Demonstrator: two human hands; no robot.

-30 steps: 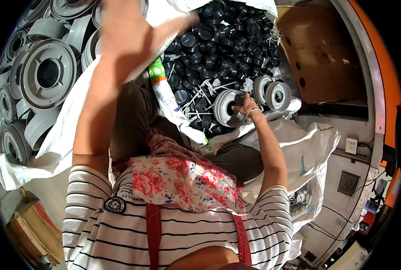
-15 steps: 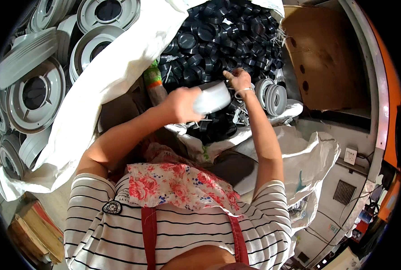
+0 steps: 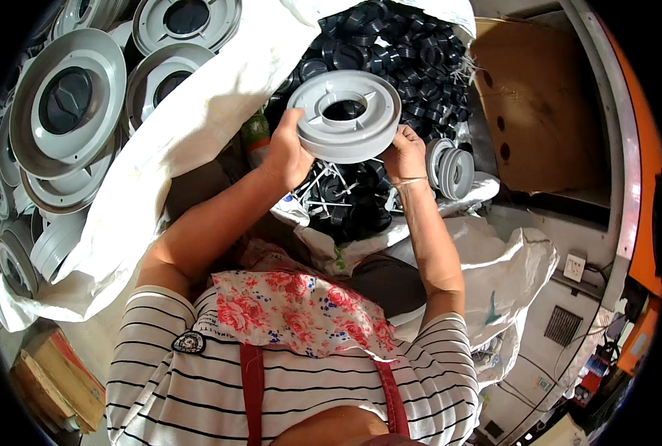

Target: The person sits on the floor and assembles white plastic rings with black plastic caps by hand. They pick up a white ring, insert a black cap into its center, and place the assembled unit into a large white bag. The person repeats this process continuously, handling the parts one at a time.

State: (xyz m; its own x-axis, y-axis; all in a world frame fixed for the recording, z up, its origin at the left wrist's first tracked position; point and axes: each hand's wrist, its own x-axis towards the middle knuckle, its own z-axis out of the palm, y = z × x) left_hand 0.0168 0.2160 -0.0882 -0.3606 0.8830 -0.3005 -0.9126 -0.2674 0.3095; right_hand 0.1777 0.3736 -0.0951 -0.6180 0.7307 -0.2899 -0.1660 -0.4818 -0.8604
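Here, you held a grey plastic disc (image 3: 343, 114) between both hands above an open sack of black caps (image 3: 390, 52).

Your left hand (image 3: 286, 152) clasped the disc's left rim, fingers curled closed around its edge, while your right hand (image 3: 404, 152) gripped the right rim the same way; the round disc, with a central hole, sat tilted slightly toward you. Just beside your right hand, near the sack's right edge, lay a small stack of grey ribbed rings (image 3: 450, 167). To your left, a white sack (image 3: 197, 126) held large grey discs (image 3: 67, 104) piled together. A brown cardboard sheet (image 3: 535, 111) stood at the far right.
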